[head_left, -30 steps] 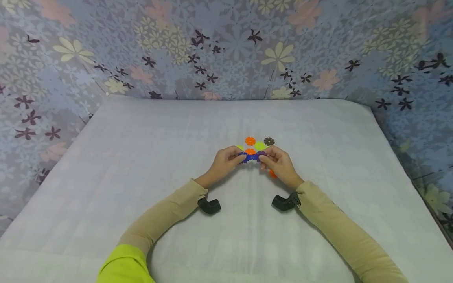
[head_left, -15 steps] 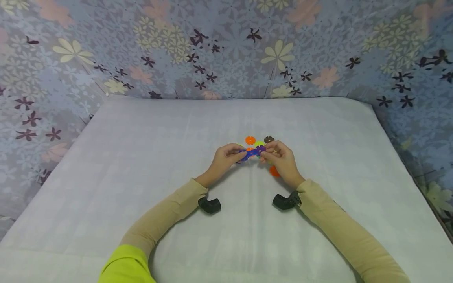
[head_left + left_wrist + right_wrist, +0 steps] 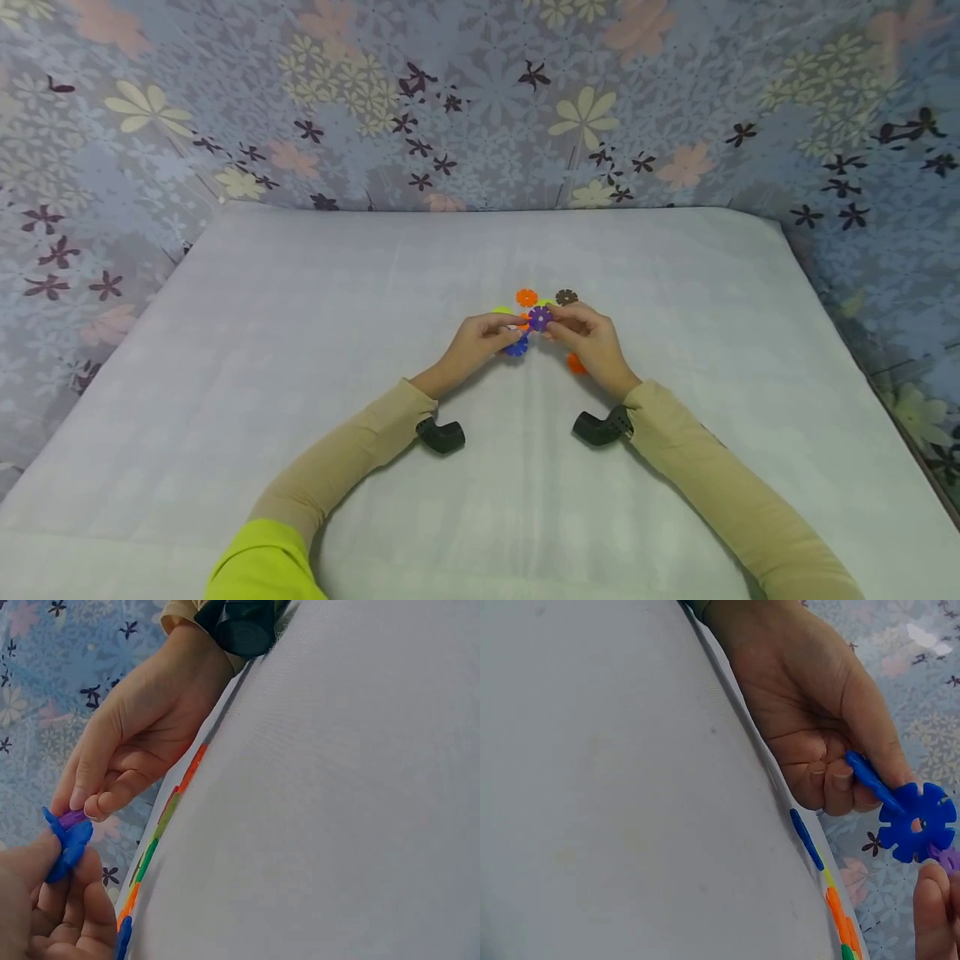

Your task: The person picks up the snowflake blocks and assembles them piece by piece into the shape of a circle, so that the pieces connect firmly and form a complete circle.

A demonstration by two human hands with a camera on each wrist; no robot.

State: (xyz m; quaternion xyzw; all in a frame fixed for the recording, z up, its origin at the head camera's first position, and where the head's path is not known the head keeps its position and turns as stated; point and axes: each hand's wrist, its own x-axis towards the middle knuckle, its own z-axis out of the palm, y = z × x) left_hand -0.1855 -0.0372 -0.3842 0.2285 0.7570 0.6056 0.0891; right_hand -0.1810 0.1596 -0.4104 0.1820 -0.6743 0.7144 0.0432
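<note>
Both hands hold a small joined set of notched, flower-shaped plastic discs above the table. In the head view my left hand [image 3: 480, 343] pinches the blue discs [image 3: 517, 347] between thumb and fingers. My right hand [image 3: 590, 343] pinches the purple disc [image 3: 540, 318] by its right side. One blue disc [image 3: 917, 823] faces the right wrist camera, slotted at an angle to another blue disc [image 3: 874, 780] in the left hand. The purple disc [image 3: 73, 818] meets the blue ones in the left wrist view; how deep it sits in a slot, I cannot tell.
Loose discs lie just beyond and beside the hands on the white-covered table [image 3: 337, 292]: orange [image 3: 527, 297], dark brown [image 3: 567, 297], yellow-green [image 3: 502, 311] and another orange [image 3: 576, 363]. Black wrist mounts [image 3: 441, 437] hang below both sleeves. Floral cloth [image 3: 480, 108] surrounds the table.
The joined discs have turned from a nearly level row to a slant. Now the purple disc stands higher and faces the head camera, while a blue disc shows below the left thumb.
</note>
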